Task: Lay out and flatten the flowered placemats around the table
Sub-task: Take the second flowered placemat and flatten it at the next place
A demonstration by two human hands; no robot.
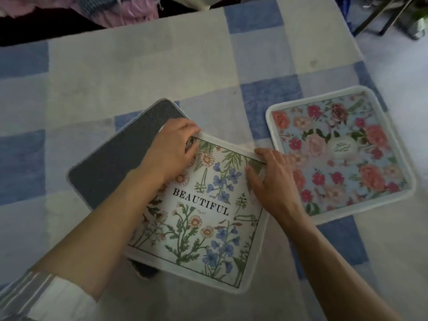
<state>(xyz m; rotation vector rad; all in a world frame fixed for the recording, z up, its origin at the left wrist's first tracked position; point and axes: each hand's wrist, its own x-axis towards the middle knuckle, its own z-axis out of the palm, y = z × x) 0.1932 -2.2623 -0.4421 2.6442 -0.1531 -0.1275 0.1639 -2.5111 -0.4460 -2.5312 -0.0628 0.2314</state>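
A white placemat [203,218] printed with wildflowers and the word BEAUTIFUL lies in the middle of the table, over a mat turned grey side up [115,158]. My left hand [171,149] grips its far left corner with curled fingers. My right hand [268,179] holds its far right corner, thumb on top and fingers over the edge. A second placemat [342,156], pale blue with pink and red roses, lies flat on the right, partly under my right hand.
A blue and cream checked tablecloth [139,72] covers the table. Crumpled fabric [129,10] lies beyond the far edge. Dark metal legs [382,17] stand on the floor at the top right.
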